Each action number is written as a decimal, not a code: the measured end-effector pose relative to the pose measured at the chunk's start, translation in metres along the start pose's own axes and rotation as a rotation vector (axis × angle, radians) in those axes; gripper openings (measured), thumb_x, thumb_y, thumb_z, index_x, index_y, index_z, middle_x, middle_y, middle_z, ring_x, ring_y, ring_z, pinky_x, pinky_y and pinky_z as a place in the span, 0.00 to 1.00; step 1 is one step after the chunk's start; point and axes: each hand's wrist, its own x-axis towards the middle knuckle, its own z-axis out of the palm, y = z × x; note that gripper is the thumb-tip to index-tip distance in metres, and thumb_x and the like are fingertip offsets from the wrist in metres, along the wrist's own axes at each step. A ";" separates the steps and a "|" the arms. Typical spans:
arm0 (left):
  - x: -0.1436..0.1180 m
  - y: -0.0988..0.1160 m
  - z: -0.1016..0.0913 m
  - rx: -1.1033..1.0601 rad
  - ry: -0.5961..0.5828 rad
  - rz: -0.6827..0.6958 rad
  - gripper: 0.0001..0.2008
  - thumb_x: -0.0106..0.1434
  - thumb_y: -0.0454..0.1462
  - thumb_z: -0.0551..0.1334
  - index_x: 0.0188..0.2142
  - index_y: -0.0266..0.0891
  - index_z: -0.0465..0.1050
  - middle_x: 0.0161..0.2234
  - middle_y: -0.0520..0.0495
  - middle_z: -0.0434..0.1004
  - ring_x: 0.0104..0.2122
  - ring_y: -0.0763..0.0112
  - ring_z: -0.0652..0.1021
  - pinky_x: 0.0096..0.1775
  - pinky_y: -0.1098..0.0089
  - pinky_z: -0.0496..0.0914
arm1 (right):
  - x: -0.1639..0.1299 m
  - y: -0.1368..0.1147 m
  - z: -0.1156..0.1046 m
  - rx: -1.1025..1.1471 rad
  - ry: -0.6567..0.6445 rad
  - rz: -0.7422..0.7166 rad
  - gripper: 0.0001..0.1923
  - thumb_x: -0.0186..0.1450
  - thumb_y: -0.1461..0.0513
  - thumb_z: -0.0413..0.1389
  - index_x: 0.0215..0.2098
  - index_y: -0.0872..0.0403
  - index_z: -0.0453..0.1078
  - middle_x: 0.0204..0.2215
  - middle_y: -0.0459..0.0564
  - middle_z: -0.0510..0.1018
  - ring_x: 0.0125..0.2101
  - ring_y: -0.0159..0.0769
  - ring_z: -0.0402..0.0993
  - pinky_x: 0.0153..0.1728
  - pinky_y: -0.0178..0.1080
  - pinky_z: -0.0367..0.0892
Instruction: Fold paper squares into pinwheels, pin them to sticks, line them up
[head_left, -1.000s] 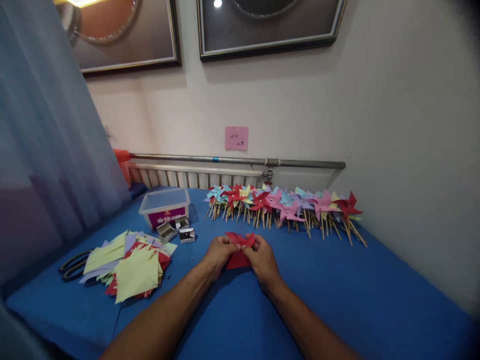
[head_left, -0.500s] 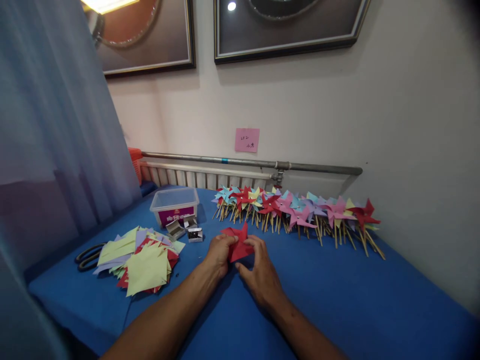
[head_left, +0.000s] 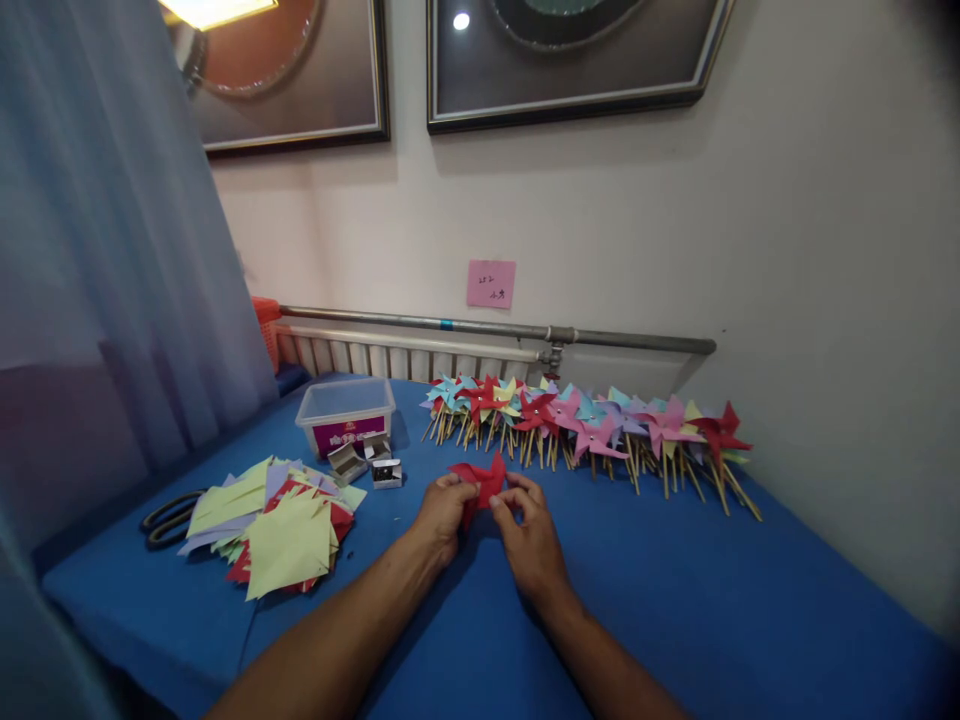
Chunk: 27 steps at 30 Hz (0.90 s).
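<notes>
A red paper pinwheel [head_left: 487, 478], its corners folded inward, is held between my two hands above the blue-covered table. My left hand [head_left: 441, 515] is closed on its left side, with the thumb pressed near the middle. On the right edge, the thumb and fingers of my right hand [head_left: 531, 540] pinch the paper. Whether a pin goes through its centre is too small to tell. To the left lies a pile of cut paper squares [head_left: 289, 545] in yellow, red and lilac. Behind my hands, finished pinwheels [head_left: 592, 437] on sticks lie in a long row.
Black-handled scissors [head_left: 169, 520] lie partly under the paper pile. A clear plastic tub [head_left: 345, 405] stands behind small open boxes [head_left: 386, 474], one with dark small items inside. A pipe [head_left: 495, 328] and radiator [head_left: 375, 355] run along the wall. A curtain [head_left: 135, 250] hangs at left.
My right thumb has come up from below and closed with the fingers on the pinwheel's right side. The red paper has tilted, and its right part is folded in more.
</notes>
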 end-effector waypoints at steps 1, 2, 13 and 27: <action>0.000 -0.001 0.000 0.000 0.015 0.001 0.10 0.38 0.31 0.67 0.18 0.39 0.65 0.16 0.56 0.67 0.17 0.79 0.67 0.24 0.74 0.61 | 0.001 0.003 0.001 0.011 0.011 0.020 0.13 0.62 0.50 0.60 0.26 0.49 0.75 0.51 0.58 0.75 0.55 0.51 0.71 0.57 0.50 0.65; 0.000 -0.001 0.000 -0.004 0.031 0.003 0.11 0.38 0.31 0.67 0.18 0.39 0.64 0.16 0.57 0.66 0.17 0.79 0.67 0.23 0.75 0.60 | 0.002 0.006 0.002 0.021 0.021 0.040 0.13 0.61 0.50 0.60 0.25 0.49 0.75 0.51 0.57 0.76 0.55 0.51 0.72 0.57 0.50 0.65; 0.000 -0.003 0.004 -0.038 0.077 -0.010 0.12 0.39 0.30 0.68 0.19 0.40 0.65 0.16 0.58 0.67 0.18 0.77 0.69 0.25 0.74 0.62 | 0.003 0.007 0.004 0.086 0.078 0.187 0.13 0.57 0.53 0.62 0.18 0.48 0.73 0.44 0.57 0.81 0.51 0.51 0.74 0.54 0.49 0.65; 0.003 -0.010 0.000 0.061 0.039 0.021 0.14 0.38 0.35 0.72 0.19 0.38 0.66 0.16 0.56 0.69 0.18 0.78 0.68 0.25 0.74 0.61 | 0.005 0.005 0.004 0.020 0.092 0.177 0.10 0.55 0.58 0.60 0.17 0.48 0.70 0.41 0.54 0.81 0.49 0.48 0.76 0.53 0.47 0.66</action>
